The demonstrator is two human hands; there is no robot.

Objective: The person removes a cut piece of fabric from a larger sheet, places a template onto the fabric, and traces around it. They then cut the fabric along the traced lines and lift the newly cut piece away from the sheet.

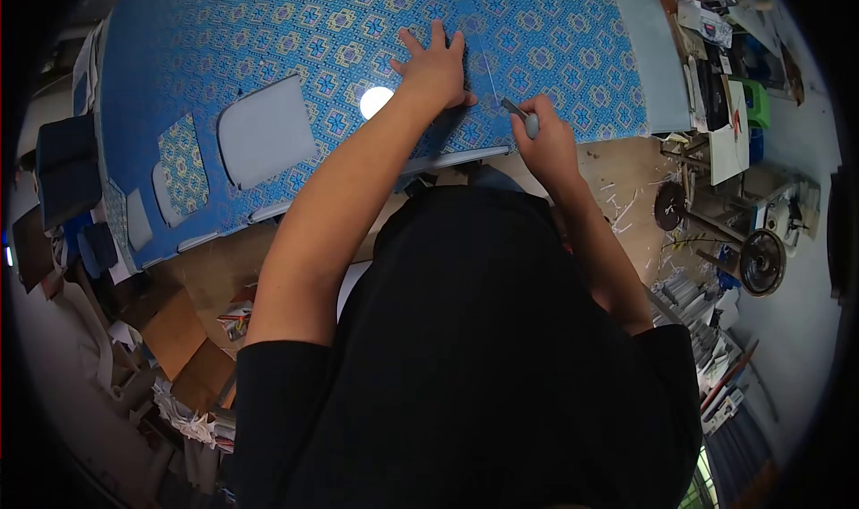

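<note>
Blue fabric (573,53) with a woven diamond pattern covers most of the table. My left hand (434,72) presses down on it with the fingers spread, holding nothing. Just to the right, my right hand (546,140) is closed around a grey-handled cutting tool (531,126). The tool's tip points up and left at the fabric, close to the lower end of a thin pale line (489,69) that runs up between the hands. A rounded grey panel (266,133) lies in a cut-out of the fabric, left of my left arm.
A small patterned piece (183,165) lies over another grey panel at the table's left. Light scraps (617,207) litter the floor beyond the near edge. At the right are a dark round wheel (761,261) and a green stool (757,104). An open cardboard box (179,330) stands lower left.
</note>
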